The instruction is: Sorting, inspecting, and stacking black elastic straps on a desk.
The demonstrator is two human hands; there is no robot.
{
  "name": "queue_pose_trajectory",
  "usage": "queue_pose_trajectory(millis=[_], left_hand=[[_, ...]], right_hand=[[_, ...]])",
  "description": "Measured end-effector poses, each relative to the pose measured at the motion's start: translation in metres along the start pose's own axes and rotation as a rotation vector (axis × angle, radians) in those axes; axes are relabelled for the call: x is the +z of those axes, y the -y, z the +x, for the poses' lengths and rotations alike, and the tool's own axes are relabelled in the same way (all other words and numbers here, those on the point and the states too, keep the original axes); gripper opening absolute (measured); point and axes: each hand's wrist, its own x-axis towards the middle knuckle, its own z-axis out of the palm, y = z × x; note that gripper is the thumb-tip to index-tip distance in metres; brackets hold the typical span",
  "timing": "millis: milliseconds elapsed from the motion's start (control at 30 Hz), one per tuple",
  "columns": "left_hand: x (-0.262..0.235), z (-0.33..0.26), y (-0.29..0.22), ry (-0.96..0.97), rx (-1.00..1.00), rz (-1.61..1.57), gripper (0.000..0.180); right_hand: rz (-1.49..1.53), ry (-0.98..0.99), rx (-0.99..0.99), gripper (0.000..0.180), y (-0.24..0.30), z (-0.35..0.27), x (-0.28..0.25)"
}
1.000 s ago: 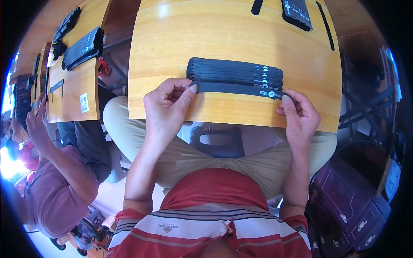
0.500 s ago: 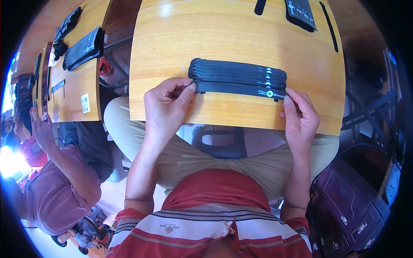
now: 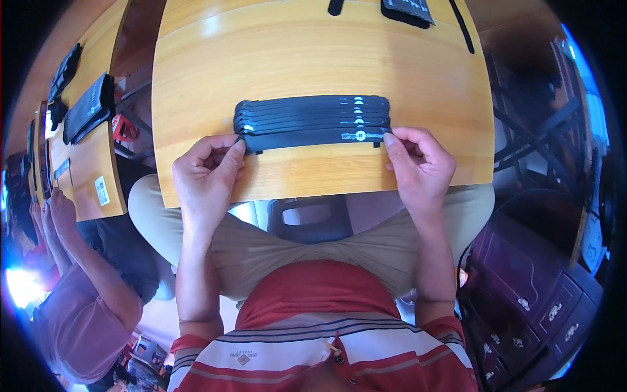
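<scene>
Far-left neighbour: a co-worker in a mauve short-sleeved shirt (image 3: 91, 320), sat at a yellowish wooden side desk (image 3: 98, 157), arms stretched toward it.
Side desk stuff: a thick bundle of flat black straps (image 3: 88, 110) near its right edge, plus a white rectangular sticker (image 3: 102, 191) down by the near edge.
Gap between desks: a bright red roundish thing (image 3: 124, 129), can't really tell what it is.
Left hand: bare left hand (image 3: 210, 171), thumb and forefinger pinched on the left end of the front strap, other fingers curled in.
Front strap: long flat black strap with pale print (image 3: 294, 140), stretched pretty much straight between both hands, little dark tabs poking out on its near side. Can't tell if it's lying flat or lifted a bit.
Strap row: neat overlapping row of black straps with white marks (image 3: 300, 111), right behind the front one, on the yellowish wooden main desk (image 3: 215, 65).
Far edge: a partly cut-off black strip (image 3: 335, 6), then a dark strap stack (image 3: 406, 12).
Right hand: bare right hand (image 3: 418, 166), thumb and fingers clamped on the front strap's right end.
Far right: glossy dark purple cabinet (image 3: 535, 287) with silvery handles.
</scene>
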Motion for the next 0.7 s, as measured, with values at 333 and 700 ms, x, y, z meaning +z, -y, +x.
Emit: queue_pose_trajectory(millis=[333, 700], left_hand=[[-0.0007, 0.0020, 0.0057, -0.009, 0.021, -0.026, 0.013], [-0.0015, 0.0028, 0.0061, 0.014, 0.032, -0.008, 0.013]], right_hand=[[0.001, -0.025, 0.067, 0.007, 0.0037, 0.0000, 0.0006], [-0.012, -0.062, 0.104, 0.010, 0.0012, 0.0001, 0.0018]])
